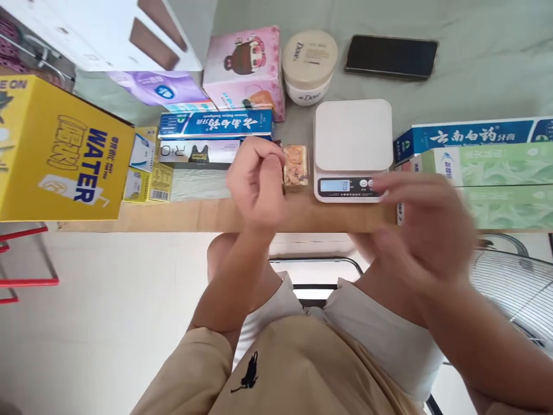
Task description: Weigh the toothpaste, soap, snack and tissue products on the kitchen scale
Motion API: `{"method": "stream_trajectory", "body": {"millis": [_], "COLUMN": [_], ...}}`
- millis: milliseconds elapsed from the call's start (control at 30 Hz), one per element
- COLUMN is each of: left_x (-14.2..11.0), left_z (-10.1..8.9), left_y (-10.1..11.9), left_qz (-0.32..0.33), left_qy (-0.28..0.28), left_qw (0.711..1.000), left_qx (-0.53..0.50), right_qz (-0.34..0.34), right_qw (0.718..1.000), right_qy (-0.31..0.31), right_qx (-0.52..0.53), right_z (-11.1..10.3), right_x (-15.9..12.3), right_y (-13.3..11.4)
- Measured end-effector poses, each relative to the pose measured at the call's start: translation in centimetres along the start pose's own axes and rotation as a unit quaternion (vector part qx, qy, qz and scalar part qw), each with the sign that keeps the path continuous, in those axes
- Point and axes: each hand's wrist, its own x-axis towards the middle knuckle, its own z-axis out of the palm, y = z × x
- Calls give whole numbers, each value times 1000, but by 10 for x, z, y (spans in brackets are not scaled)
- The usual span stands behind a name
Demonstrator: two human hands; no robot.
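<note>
A white kitchen scale lies near the table's front edge, its small display lit with what looks like a 0. My right hand is blurred; its fingers stretch out over the buttons at the scale's front right corner, thumb apart. Whether a fingertip presses a button I cannot tell. Left of the scale, my left hand is closed, fingers curled in. A small clear-wrapped snack packet with brown pieces sits right beside it. The curled fingers hide whatever they may hold.
Toothpaste boxes lie behind my left hand, with a pink box and a Dove jar farther back. A phone lies at the back. Green boxes lie right; a yellow carton stands left.
</note>
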Motion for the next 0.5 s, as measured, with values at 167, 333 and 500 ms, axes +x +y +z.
{"method": "stream_trajectory", "body": {"millis": [167,333,500], "left_x": [14,14,19], "left_z": [-61,-91,-98], "left_y": [-25,-28,-27], "left_qz": [-162,-287,-276], "left_qy": [-65,-136,-138], "left_qw": [977,921,921], "left_qx": [122,225,237], "right_qz": [-21,26,-30], "right_qw": [992,982,989], "right_qy": [-77,-120,-58], "right_qx": [-100,-144,-135], "right_z": [103,130,128], "right_x": [47,53,54], "right_y": [-16,-17,-15]}}
